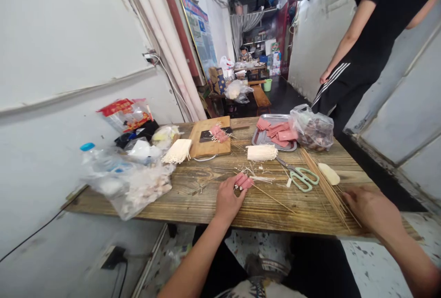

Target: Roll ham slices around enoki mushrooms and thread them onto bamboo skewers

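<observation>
Near the table's front edge, my left hand is closed around pink meat rolls, side by side on one thin skewer that points down to the right. White enoki ends show under the rolls. On the right, the fingers of my right hand are drawn together on a thin bamboo skewer beside a bundle of bamboo skewers; its fingertips are slightly blurred. Loose enoki strands lie just beyond the rolls. Green-handled scissors rest between the rolls and the bundle.
A metal tray of pink meat slices, an enoki block and a plastic bag sit farther back. Finished-looking rolls lie by a cutting board. Bags crowd the left. A person in black stands at right.
</observation>
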A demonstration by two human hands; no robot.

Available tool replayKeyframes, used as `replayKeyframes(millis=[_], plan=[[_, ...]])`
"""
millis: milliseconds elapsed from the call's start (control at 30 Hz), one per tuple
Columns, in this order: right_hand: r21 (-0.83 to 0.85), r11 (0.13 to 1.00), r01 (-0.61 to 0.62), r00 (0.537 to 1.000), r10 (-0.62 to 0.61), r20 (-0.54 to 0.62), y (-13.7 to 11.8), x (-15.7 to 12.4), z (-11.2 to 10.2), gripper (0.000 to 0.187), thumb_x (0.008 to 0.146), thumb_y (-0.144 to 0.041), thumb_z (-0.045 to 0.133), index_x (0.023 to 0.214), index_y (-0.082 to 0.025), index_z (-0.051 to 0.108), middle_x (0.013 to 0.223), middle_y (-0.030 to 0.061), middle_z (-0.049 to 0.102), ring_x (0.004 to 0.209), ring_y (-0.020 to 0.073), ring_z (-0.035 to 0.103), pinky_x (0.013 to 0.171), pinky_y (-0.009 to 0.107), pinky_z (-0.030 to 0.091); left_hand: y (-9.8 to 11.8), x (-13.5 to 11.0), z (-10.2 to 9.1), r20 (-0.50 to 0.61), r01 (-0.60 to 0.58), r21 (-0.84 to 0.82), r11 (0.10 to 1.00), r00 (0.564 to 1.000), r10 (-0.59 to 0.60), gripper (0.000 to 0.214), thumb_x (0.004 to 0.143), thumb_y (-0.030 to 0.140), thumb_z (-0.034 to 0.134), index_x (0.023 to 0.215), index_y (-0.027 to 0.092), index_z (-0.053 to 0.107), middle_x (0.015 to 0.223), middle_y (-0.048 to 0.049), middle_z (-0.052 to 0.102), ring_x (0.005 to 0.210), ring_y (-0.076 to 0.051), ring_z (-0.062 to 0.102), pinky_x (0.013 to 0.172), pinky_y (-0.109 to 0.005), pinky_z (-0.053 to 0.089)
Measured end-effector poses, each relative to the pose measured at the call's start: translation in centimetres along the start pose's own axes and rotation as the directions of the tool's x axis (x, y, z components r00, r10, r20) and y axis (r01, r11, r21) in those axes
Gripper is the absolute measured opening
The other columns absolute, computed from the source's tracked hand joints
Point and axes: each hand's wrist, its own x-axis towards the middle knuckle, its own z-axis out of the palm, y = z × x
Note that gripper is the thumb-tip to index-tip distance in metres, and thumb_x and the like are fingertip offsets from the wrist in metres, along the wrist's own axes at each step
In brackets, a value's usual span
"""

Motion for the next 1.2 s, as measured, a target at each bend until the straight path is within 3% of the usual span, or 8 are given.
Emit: replayKeyframes(millis=[133, 267, 467, 833, 1200], plan=[[-0.004, 1.0, -0.02, 0.994, 0.021, 0.103, 0.0, -0.4, 0.5, 0.034, 0.092, -0.031, 0.036, 0.072, -0.019, 0.059, 0.069, 0.0124, 0.065, 0.062, 0.0234, 0.062, 0.055, 0.032, 0.035, 0.0, 0.1, 0.0, 0.004, -0.028, -0.009, 1.0, 1.0, 0.028, 0.042, 0.079, 0.018, 0.066, 0.12, 0.02, 0.055, 0.111, -0.0065, 0.068, 0.098, -0.022, 0.063, 0.091, -0.04, 0.049], [-0.041, 0.994, -0.101, 0.985, 0.106, 0.134, -0.9, -0.3, 0.2, 0.029, 0.089, -0.033, 0.042, 0.071, -0.019, 0.059, 0.073, 0.0095, 0.067, 0.069, 0.0242, 0.064, 0.057, 0.031, 0.036, 0.0, 0.1, -0.1, -0.003, -0.038, -0.017, 0.999, 0.999, 0.038, 0.044, 0.079, 0.018, 0.066, 0.121, 0.022, 0.054, 0.112, -0.0056, 0.068, 0.098, -0.022, 0.063, 0.09, -0.041, 0.05], [-0.051, 0.993, -0.105, 0.971, 0.114, 0.212, -2.5, 0.1, -0.5, 0.031, 0.091, -0.035, 0.039, 0.074, -0.02, 0.06, 0.074, 0.007, 0.068, 0.07, 0.0215, 0.065, 0.056, 0.028, 0.035, -0.1, 0.1, 0.0, -0.009, -0.052, -0.032, 0.998, 0.999, 0.051, 0.042, 0.08, 0.02, 0.067, 0.121, 0.021, 0.055, 0.112, -0.0057, 0.068, 0.098, -0.022, 0.063, 0.09, -0.041, 0.051], [-0.068, 0.995, -0.077, 0.959, 0.092, 0.267, -2.1, 1.3, 0.3, 0.035, 0.09, -0.03, 0.037, 0.066, -0.017, 0.06, 0.07, 0.0141, 0.067, 0.071, 0.0275, 0.066, 0.058, 0.032, 0.036, 0.2, 0.2, -0.3, 0.032, -0.022, -0.054, 0.998, 0.999, 0.024, 0.044, 0.081, 0.016, 0.063, 0.124, 0.023, 0.055, 0.111, -0.006, 0.067, 0.099, -0.023, 0.063, 0.091, -0.042, 0.05], [-0.012, 0.992, -0.127, 0.944, 0.125, 0.305, -2.2, 2.3, 0.0, 0.027, 0.08, -0.027, 0.048, 0.055, -0.018, 0.056, 0.061, 0.0117, 0.063, 0.059, 0.0248, 0.063, 0.053, 0.031, 0.034, 0.3, 0.2, -0.4, 0.021, -0.019, -0.061, 0.998, 1.0, 0.02, 0.044, 0.081, 0.015, 0.064, 0.124, 0.022, 0.054, 0.108, -0.0067, 0.067, 0.098, -0.023, 0.062, 0.089, -0.041, 0.05]])
